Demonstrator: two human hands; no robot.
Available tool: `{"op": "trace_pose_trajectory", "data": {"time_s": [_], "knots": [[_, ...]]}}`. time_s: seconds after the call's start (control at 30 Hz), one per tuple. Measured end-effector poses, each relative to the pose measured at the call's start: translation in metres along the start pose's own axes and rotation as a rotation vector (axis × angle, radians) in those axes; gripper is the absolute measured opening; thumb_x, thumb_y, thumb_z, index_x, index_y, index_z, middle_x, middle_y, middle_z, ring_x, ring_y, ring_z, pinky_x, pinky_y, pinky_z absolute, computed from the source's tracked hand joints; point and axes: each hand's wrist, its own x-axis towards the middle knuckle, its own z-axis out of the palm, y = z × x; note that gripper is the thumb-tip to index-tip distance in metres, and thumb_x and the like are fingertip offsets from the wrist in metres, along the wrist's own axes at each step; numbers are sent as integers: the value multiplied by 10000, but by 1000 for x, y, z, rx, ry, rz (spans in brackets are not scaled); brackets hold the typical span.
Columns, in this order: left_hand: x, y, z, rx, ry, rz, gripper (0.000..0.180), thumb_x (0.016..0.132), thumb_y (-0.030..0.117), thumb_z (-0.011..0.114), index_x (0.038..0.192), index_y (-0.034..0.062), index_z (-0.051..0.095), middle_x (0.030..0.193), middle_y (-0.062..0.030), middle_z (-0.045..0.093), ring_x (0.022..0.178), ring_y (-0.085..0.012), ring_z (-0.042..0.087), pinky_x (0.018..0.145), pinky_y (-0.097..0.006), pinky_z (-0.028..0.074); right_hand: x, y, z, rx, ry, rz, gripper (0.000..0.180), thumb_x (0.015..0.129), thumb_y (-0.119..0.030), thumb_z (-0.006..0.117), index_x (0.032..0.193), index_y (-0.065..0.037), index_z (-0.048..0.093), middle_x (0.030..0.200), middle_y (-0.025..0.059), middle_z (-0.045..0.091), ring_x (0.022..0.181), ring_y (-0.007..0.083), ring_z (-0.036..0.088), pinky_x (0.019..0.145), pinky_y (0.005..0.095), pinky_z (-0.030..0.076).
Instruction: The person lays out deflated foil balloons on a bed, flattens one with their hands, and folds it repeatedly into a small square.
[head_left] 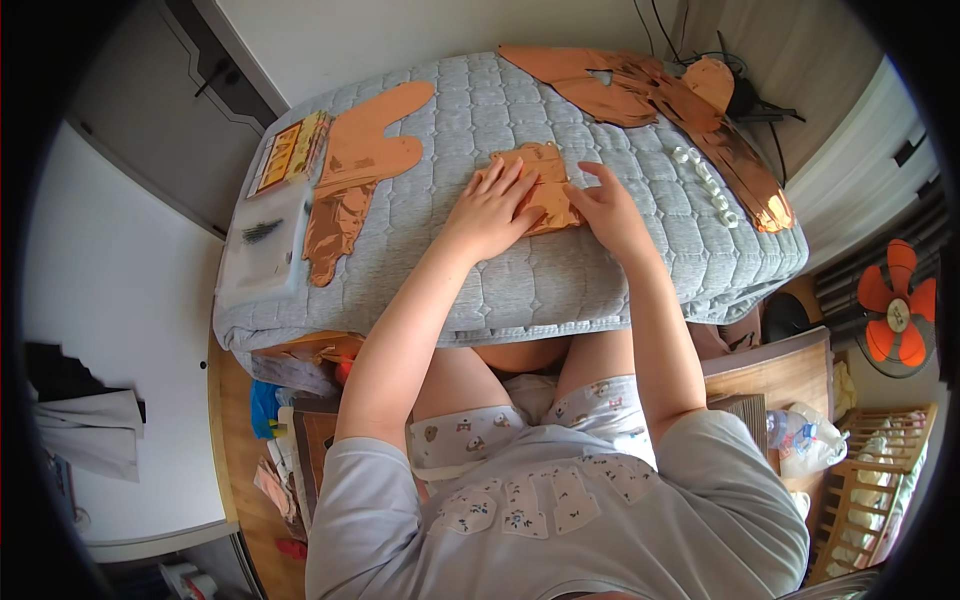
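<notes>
A folded piece of shiny copper-coloured foil, like a flattened foil balloon (pixel 545 190), lies on the grey quilted mattress (pixel 470 290) in front of me. My left hand (pixel 490 212) rests palm down on its left part, fingers stretched out and slightly apart. At its right edge is my right hand (pixel 610 212), with thumb and forefinger apart and the thumb side near the foil. The other fingers of that hand are partly hidden. Nothing shows in its grasp.
More flat copper foil balloons (pixel 385 150) lie at the left, beside a clear plastic bag (pixel 265 245) and a printed card packet (pixel 290 155). Further foil balloons (pixel 640 90) spread along the far right, near a row of small white rolls (pixel 707 188). An orange-bladed fan (pixel 897 315) stands at right.
</notes>
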Motion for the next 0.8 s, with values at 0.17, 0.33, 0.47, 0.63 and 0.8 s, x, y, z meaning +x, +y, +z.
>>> {"op": "trace_pose_trajectory", "data": {"time_s": [0.17,0.33,0.47,0.63,0.8], "knots": [[-3,3,-3,-12,10,-19,706,1039,564,476,1625,197,333,1701,-110,268,1584,-316,198,1277,-487,173,-26,4,-11,38,20,-171,498,928,-97,741,1386,-35,557,865,80,722,774,125,654,730,276,515],[-1,5,-4,6,0,-21,800,987,630,536,1628,199,327,1700,-110,270,1584,-314,197,1279,-488,171,-28,2,-14,33,-73,-133,471,902,-55,743,1336,-20,563,824,64,694,750,133,639,719,293,514],[0,3,-2,9,0,-21,856,950,662,576,1628,204,326,1701,-109,268,1584,-312,196,1282,-490,168,-22,6,-15,5,-135,-143,434,900,-33,730,1300,-14,561,818,63,685,743,143,635,718,296,514],[0,3,-1,15,6,-22,871,934,663,602,1625,205,334,1698,-110,275,1579,-317,213,1278,-496,179,-24,8,-17,-79,-133,-209,444,868,-19,744,1275,-20,568,827,66,664,788,173,636,735,318,517],[0,3,1,18,25,-6,877,924,663,616,1621,206,343,1694,-111,286,1574,-322,230,1272,-502,193,-28,12,-23,-251,-66,-278,474,840,-51,778,1275,-51,590,946,100,659,947,252,636,829,378,515]]}}
